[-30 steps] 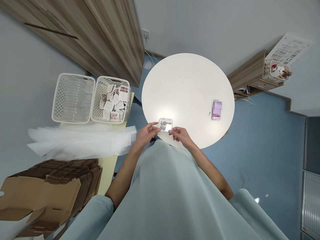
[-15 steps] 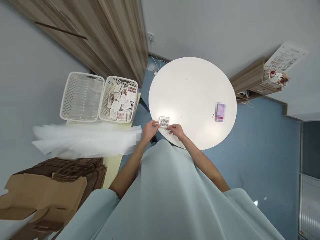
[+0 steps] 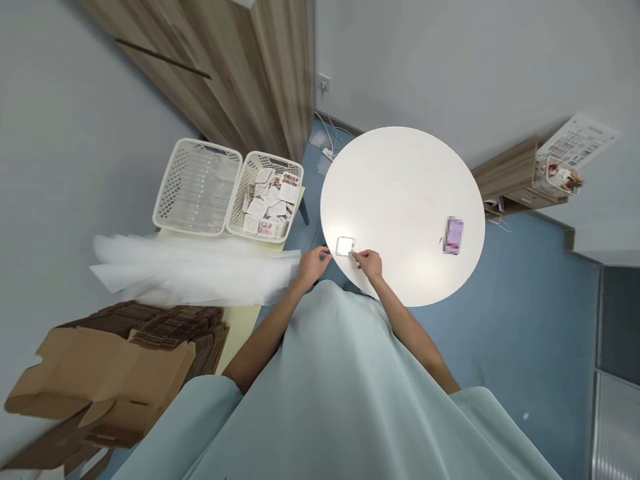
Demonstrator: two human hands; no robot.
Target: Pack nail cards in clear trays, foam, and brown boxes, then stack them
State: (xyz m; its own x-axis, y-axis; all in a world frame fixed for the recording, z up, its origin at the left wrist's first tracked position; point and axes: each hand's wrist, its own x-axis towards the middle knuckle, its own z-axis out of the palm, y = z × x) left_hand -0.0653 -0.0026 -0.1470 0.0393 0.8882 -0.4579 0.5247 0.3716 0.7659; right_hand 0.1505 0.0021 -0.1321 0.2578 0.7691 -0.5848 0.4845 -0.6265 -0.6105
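Observation:
A small clear case [image 3: 346, 246] is at the near left part of the round white table [image 3: 400, 180]. Its middle shines white, so the contents do not show. At the case's right edge, my right hand [image 3: 369, 264] pinches it between thumb and fingers. My left hand [image 3: 313, 265] is by the table's rim, left of the case and apart from it. Its fingers are drawn together, and anything between them is too small to make out.
Left of me, one white basket [image 3: 165, 223] holds stacked clear cases and another basket [image 3: 233, 220] holds carded nail sets. White translucent sheets [image 3: 195, 270] and folded cardboard boxes [image 3: 105, 373] lie nearer. A blurred purple item [image 3: 454, 235] lies at the table's right side.
My left hand has come off the case. The row of coloured nails seen in the case is now hidden by white glare. The view has shifted, moving the surroundings rightward.

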